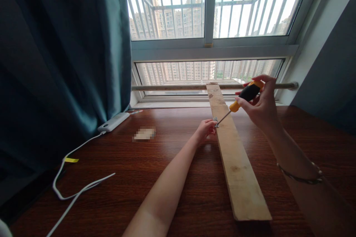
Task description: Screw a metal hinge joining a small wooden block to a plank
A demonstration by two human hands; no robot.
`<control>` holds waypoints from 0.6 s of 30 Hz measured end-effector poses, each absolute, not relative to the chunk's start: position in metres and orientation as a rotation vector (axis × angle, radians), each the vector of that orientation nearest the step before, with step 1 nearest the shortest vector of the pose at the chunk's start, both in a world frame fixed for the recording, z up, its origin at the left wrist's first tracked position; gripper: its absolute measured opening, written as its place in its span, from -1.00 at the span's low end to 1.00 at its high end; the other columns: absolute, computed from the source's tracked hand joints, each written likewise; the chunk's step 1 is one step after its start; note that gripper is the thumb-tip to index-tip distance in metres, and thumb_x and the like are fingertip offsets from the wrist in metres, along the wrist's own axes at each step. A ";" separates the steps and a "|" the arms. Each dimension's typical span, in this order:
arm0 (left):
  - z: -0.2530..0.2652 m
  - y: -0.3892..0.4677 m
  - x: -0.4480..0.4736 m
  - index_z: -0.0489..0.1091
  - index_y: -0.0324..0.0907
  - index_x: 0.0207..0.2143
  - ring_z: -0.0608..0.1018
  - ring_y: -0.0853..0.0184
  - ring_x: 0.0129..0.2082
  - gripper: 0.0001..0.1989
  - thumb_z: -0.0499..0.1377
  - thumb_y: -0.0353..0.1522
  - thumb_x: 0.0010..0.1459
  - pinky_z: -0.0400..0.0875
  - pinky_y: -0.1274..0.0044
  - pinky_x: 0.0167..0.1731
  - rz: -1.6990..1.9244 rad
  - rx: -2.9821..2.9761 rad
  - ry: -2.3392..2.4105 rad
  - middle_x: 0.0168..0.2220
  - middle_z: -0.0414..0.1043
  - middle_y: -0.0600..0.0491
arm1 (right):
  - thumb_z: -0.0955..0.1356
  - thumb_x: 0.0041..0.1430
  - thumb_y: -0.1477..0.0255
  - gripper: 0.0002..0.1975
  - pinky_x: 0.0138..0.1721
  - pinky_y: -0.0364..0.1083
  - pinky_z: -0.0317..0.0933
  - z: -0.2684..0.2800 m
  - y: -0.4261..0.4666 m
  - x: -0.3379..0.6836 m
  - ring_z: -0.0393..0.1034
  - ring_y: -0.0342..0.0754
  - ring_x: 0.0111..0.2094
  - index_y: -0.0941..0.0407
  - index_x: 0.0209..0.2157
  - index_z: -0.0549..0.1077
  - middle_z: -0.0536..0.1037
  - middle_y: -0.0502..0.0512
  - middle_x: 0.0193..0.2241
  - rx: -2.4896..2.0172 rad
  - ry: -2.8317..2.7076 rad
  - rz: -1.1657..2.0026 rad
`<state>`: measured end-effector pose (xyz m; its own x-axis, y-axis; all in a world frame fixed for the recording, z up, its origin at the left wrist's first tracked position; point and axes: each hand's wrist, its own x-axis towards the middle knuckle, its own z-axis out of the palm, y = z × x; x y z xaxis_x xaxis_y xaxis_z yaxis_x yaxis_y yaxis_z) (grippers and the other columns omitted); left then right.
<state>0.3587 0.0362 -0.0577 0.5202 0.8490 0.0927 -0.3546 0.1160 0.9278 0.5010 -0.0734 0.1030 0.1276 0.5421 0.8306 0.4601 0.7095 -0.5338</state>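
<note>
Plainly, right hand (265, 107) holds screwdriver (248, 92), yellow tag (71, 160) unreadable.

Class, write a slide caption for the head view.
The left hand touches a metal fitting at the edge of a wooden board while the right hand points a screwdriver at it.

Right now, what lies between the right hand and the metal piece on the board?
The screwdriver, seen in the head view: its handle in the right hand, its tip at the metal piece.
</note>
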 end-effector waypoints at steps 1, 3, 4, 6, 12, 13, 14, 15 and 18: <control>-0.058 0.037 0.359 0.35 -0.29 -0.49 0.31 0.54 -0.71 -0.78 0.24 -0.30 -0.15 0.17 0.63 -0.70 0.946 1.135 0.540 -0.61 0.29 0.13 | 0.36 -0.11 0.50 -0.43 -0.44 -0.04 0.42 0.104 -0.074 0.501 0.44 -0.01 -0.33 -0.05 -0.05 0.11 0.33 0.06 -0.19 -0.877 -1.496 0.059; -0.058 0.037 0.359 0.34 -0.29 -0.49 0.31 0.54 -0.71 -0.78 0.23 -0.30 -0.14 0.16 0.63 -0.70 0.946 1.135 0.541 -0.61 0.29 0.13 | 0.36 -0.09 0.48 -0.47 -0.43 -0.05 0.43 0.105 -0.075 0.501 0.44 -0.02 -0.34 -0.04 -0.07 0.13 0.34 0.05 -0.22 -0.891 -1.496 0.066; -0.058 0.037 0.359 0.34 -0.29 -0.49 0.31 0.54 -0.71 -0.78 0.23 -0.30 -0.14 0.16 0.63 -0.70 0.945 1.135 0.540 -0.61 0.29 0.13 | 0.36 -0.08 0.49 -0.49 -0.39 -0.04 0.43 0.106 -0.075 0.500 0.44 -0.02 -0.32 -0.04 -0.07 0.12 0.34 0.04 -0.23 -0.882 -1.500 0.087; -0.058 0.037 0.359 0.34 -0.29 -0.49 0.31 0.54 -0.71 -0.78 0.23 -0.30 -0.13 0.17 0.63 -0.70 0.945 1.137 0.537 -0.61 0.29 0.12 | 0.33 -0.07 0.52 -0.49 -0.27 0.00 0.41 0.106 -0.076 0.499 0.44 -0.02 -0.26 -0.05 -0.08 0.09 0.35 0.03 -0.24 -0.835 -1.512 0.147; -0.057 0.035 0.358 0.34 -0.29 -0.49 0.29 0.55 -0.72 -0.79 0.23 -0.30 -0.13 0.16 0.64 -0.70 0.951 1.142 0.532 -0.60 0.28 0.13 | 0.31 -0.15 0.55 -0.45 -0.15 0.08 0.36 0.102 -0.071 0.498 0.38 0.00 -0.12 -0.06 -0.13 0.02 0.31 0.00 -0.15 -0.719 -1.495 0.231; -0.057 0.035 0.358 0.34 -0.29 -0.49 0.29 0.56 -0.72 -0.79 0.22 -0.30 -0.13 0.16 0.63 -0.70 0.952 1.142 0.531 -0.60 0.28 0.13 | 0.31 -0.15 0.55 -0.45 -0.15 0.09 0.36 0.102 -0.069 0.499 0.37 0.01 -0.11 -0.07 -0.13 0.02 0.31 0.00 -0.15 -0.708 -1.488 0.226; -0.057 0.035 0.358 0.34 -0.29 -0.49 0.29 0.56 -0.72 -0.79 0.22 -0.30 -0.13 0.16 0.63 -0.70 0.952 1.143 0.530 -0.60 0.28 0.13 | 0.31 -0.14 0.55 -0.46 -0.15 0.09 0.35 0.102 -0.068 0.500 0.37 0.01 -0.11 -0.07 -0.13 0.02 0.31 -0.01 -0.15 -0.694 -1.477 0.215; -0.057 0.035 0.358 0.34 -0.29 -0.49 0.29 0.56 -0.72 -0.79 0.22 -0.30 -0.13 0.16 0.63 -0.70 0.951 1.143 0.529 -0.60 0.28 0.13 | 0.32 -0.13 0.54 -0.46 -0.15 0.10 0.35 0.102 -0.066 0.502 0.37 0.01 -0.11 -0.08 -0.13 0.02 0.32 -0.01 -0.14 -0.677 -1.459 0.202; -0.056 0.035 0.358 0.34 -0.29 -0.49 0.29 0.55 -0.72 -0.79 0.22 -0.30 -0.13 0.16 0.63 -0.70 0.949 1.145 0.529 -0.61 0.28 0.13 | 0.34 -0.08 0.52 -0.49 -0.13 0.14 0.34 0.106 -0.064 0.510 0.40 0.03 -0.14 -0.10 -0.13 0.06 0.34 -0.02 -0.14 -0.612 -1.354 0.175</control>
